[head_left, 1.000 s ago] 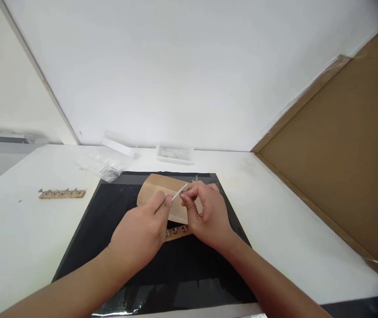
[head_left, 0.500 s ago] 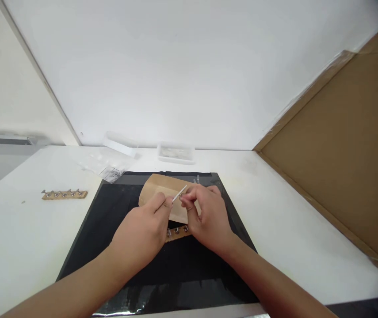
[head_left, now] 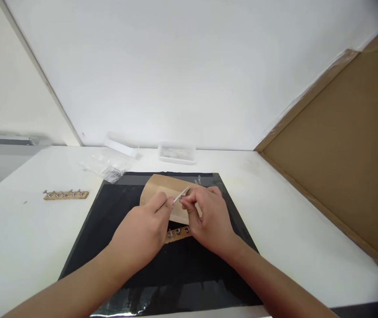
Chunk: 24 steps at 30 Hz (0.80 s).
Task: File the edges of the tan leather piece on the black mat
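Observation:
My left hand (head_left: 144, 227) is closed, its thumb and finger pinching a thin white stick (head_left: 181, 194) that slants up to the right. Close beside it, my right hand (head_left: 210, 216) is closed in a pinch at the stick's far side. What sits between its fingertips is too small to make out. Beneath both hands lies a sheet of brown paper (head_left: 155, 185) with a curved left edge. A wooden strip with small metal posts (head_left: 177, 235) rests just in front of the paper, partly hidden by both hands.
A black mat (head_left: 116, 203) covers the middle of the white table (head_left: 19, 247). Another wooden strip with metal posts (head_left: 66, 195) lies at left. A clear plastic bag (head_left: 104, 165) and a shallow clear box (head_left: 176, 153) are behind. Cardboard (head_left: 341, 145) stands at right.
The view has shifted very slightly. Both hands keep nearly the same pose, and the white stick stays in my left hand with little visible movement.

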### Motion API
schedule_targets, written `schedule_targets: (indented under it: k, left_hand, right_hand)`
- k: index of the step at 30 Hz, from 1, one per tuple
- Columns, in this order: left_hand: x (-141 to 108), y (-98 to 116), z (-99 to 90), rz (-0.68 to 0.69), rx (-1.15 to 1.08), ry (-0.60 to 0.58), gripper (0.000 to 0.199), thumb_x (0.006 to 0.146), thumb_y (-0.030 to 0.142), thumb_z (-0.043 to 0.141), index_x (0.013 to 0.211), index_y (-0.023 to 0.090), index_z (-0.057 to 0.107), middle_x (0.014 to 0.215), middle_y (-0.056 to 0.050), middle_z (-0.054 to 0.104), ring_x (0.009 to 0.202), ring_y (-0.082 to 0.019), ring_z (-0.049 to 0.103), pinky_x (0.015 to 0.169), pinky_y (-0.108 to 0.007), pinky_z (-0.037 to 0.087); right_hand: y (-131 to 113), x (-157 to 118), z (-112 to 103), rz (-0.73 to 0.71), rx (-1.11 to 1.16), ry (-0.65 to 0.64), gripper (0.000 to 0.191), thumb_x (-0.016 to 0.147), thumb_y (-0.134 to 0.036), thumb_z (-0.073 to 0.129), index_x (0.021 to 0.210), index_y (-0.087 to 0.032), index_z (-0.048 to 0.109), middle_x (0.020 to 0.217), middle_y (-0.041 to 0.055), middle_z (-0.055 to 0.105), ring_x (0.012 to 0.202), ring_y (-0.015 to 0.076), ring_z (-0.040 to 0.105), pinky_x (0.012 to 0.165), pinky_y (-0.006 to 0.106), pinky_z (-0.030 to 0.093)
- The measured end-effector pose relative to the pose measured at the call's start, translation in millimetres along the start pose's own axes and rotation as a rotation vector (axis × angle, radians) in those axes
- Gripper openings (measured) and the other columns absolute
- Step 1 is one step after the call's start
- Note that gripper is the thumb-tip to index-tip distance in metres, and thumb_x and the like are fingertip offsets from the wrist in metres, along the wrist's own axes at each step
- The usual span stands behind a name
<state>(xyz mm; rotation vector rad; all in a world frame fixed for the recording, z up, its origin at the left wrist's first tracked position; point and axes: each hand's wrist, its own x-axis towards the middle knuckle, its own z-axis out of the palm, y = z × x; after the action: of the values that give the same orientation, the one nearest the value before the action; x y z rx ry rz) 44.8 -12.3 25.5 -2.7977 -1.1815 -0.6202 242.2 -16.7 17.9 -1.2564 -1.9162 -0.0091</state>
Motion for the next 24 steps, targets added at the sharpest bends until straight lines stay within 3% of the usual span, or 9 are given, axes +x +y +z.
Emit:
schedule_targets:
  k: [4, 9, 17, 24]
  left_hand:
    - [1, -1, -0.7, -0.021, -0.067, 0.015, 0.025, 0.103, 0.015, 0.040, 0.115, 0.016, 0.062, 0.096, -0.005, 0.061, 0.066, -0.015, 0.059, 0.056, -0.027, 0.049]
    - [4, 0, -1.7, -0.058, -0.172, 0.000, 0.024, 0.105, 0.018, 0.041, 0.102, 0.017, 0.065, 0.090, -0.003, 0.059, 0.069, -0.015, 0.060, 0.064, -0.028, 0.051]
    - [6, -6, 8.3, -0.115, -0.118, 0.024, 0.024, 0.108, 0.025, 0.041, 0.116, 0.018, 0.062, 0.102, -0.007, 0.066, 0.093, -0.021, 0.068, 0.081, -0.032, 0.056]
    - [9, -20, 6.9, -0.275, 0.028, 0.030, 0.018, 0.106, 0.026, 0.046, 0.110, 0.018, 0.061, 0.101, -0.007, 0.066, 0.084, -0.021, 0.067, 0.065, -0.029, 0.050]
  right_hand:
    - [1, 1, -1, 0.029, -0.025, 0.035, 0.017, 0.098, -0.018, 0.053, 0.082, -0.023, 0.049, 0.077, -0.0014, 0.066, 0.067, 0.0157, 0.059, 0.072, 0.037, 0.032]
    - [-1, 0, -2, -0.023, -0.027, -0.034, 0.020, 0.100, -0.019, 0.052, 0.081, -0.022, 0.047, 0.072, -0.0027, 0.061, 0.066, 0.0149, 0.056, 0.072, 0.037, 0.032]
    - [10, -2, -5, 0.045, 0.134, 0.018, 0.014, 0.100, -0.025, 0.061, 0.087, -0.024, 0.054, 0.082, -0.0014, 0.069, 0.077, 0.0165, 0.064, 0.076, 0.037, 0.038]
    - [18, -5, -3, 0.153, 0.308, 0.037, 0.016, 0.100, -0.030, 0.063, 0.086, -0.025, 0.055, 0.078, -0.0008, 0.065, 0.074, 0.0170, 0.064, 0.073, 0.035, 0.047]
